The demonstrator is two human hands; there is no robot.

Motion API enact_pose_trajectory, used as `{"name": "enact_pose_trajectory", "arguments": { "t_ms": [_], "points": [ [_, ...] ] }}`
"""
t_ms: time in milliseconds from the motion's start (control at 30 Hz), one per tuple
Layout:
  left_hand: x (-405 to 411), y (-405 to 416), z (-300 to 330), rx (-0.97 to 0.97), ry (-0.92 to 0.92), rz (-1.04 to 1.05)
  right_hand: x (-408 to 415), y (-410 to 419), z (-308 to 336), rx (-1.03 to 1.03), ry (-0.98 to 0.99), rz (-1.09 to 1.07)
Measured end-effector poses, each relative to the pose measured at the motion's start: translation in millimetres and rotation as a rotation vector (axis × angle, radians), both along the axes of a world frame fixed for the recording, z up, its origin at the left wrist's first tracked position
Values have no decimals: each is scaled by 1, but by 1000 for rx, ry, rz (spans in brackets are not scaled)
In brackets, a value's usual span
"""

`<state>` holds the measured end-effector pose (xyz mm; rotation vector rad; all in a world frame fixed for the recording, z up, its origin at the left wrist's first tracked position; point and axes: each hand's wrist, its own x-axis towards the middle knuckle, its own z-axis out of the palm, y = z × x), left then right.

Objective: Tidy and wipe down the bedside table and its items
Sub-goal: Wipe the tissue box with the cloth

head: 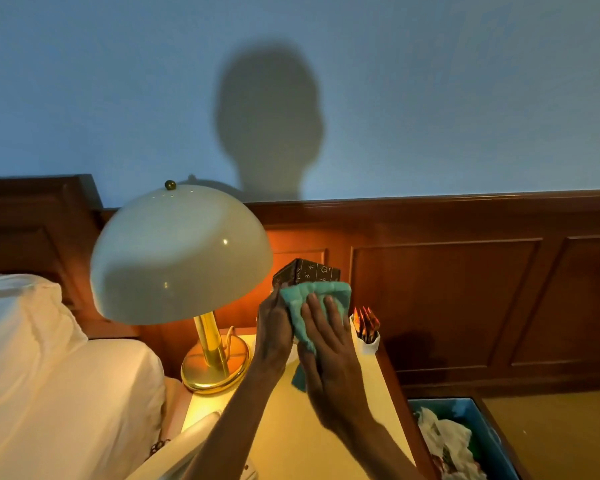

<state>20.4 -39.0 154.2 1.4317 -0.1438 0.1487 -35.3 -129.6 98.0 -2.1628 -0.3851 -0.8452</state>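
Above the tabletop (329,427), the left hand (274,332) grips a dark patterned box (307,271) while the right hand (326,344), fingers straight, presses a teal cloth (314,301) against it, mid-wipe; turning the box to an unwiped face likely comes next.

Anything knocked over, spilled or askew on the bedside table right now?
Nothing stands out. The lamp stands upright on the bedside table, the white cup of sachets is upright, and no spill shows. The dark box is only lifted, held by the left hand while the right hand presses the teal cloth on it.
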Motion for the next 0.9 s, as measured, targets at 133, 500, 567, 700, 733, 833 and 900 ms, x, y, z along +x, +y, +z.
{"name": "enact_pose_trajectory", "arguments": {
  "t_ms": [133,500,567,700,733,833,900],
  "points": [
    [-16,-16,-8,61,-60,-24,55,-31,51,174,106,-63],
    [1,-13,-5,188,-86,65,39,-15,32,153,-3,-52],
    [-2,-12,-10,244,-121,48,54,-29,58,227,88,-45],
    [-10,-3,-1,522,-338,80,63,-55,81,602,374,171],
    [-9,2,3,619,-386,89,58,-57,79,671,373,186],
    [4,15,21,827,-420,74,32,-44,67,744,284,158],
    [9,17,28,1063,-372,79,15,-31,51,741,297,172]
  ]
}}
